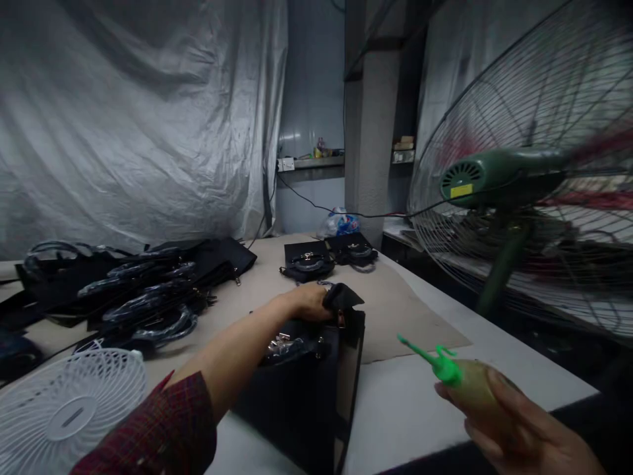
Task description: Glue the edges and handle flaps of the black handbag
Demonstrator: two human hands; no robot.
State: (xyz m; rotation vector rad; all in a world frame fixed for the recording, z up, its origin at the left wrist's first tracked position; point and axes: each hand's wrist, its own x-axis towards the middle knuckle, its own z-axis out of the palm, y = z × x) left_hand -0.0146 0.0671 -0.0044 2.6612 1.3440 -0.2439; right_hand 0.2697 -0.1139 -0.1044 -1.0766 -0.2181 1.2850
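Note:
A black handbag stands at the table's near edge, its handle and metal fittings partly wrapped in clear plastic. My left hand grips the bag's black flap at the far top edge; the fingertips are hidden behind it. To the right of the bag, my right hand is wrapped around a yellowish squeeze bottle with a green nozzle. The nozzle points up and left, apart from the bag.
A pile of black handbags lies at left, behind a small white fan. Two more black bags lie farther back on brown paper. A large green caged fan stands at right. A cable hangs across the back.

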